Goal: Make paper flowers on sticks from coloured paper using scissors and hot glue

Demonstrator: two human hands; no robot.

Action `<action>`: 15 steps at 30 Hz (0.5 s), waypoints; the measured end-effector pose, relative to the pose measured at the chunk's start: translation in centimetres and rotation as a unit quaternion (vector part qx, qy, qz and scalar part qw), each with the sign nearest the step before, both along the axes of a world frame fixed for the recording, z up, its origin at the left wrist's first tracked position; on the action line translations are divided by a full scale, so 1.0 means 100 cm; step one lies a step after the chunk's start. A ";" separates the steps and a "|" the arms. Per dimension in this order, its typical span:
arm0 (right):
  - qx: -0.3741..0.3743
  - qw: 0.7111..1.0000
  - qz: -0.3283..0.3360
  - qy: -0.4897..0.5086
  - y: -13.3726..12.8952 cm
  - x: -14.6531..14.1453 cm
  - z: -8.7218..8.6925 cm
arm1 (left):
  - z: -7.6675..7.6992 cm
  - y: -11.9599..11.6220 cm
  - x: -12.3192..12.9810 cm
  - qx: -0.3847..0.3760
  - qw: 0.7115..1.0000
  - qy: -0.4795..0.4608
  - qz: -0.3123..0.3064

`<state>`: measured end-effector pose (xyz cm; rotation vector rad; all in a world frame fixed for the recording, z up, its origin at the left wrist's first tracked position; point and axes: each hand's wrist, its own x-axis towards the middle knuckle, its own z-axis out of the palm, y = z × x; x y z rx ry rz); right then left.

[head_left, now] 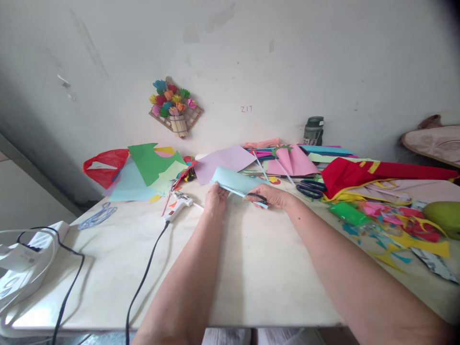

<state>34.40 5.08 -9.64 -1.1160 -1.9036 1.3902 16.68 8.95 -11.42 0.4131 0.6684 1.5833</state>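
1. Glue gun (pixel 178 206) lies near 9 o'clock of the left hand (pixel 216 195).
2. This hand, nearly closed, pinches the light-blue paper (pixel 240 180) at the person's 12 o'clock.
3. At its 3 o'clock, the right hand (pixel 271 196) curls around black scissors (pixel 261 198).
4. Purple paper (pixel 224 162) lies beyond.

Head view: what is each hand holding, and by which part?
The left hand pinches light-blue paper near its left end; the right hand holds scissors by the black handle.

Light blue on the held paper (pixel 240 180), black on the held scissors (pixel 262 199), white on the glue gun (pixel 178 209), red with yellow edges on the cloth (pixel 339 175).
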 end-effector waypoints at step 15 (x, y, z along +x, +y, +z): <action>0.016 1.000 0.000 0.003 -0.002 -0.002 0.003 | 0.003 -0.002 0.000 -0.010 1.000 -0.008 0.007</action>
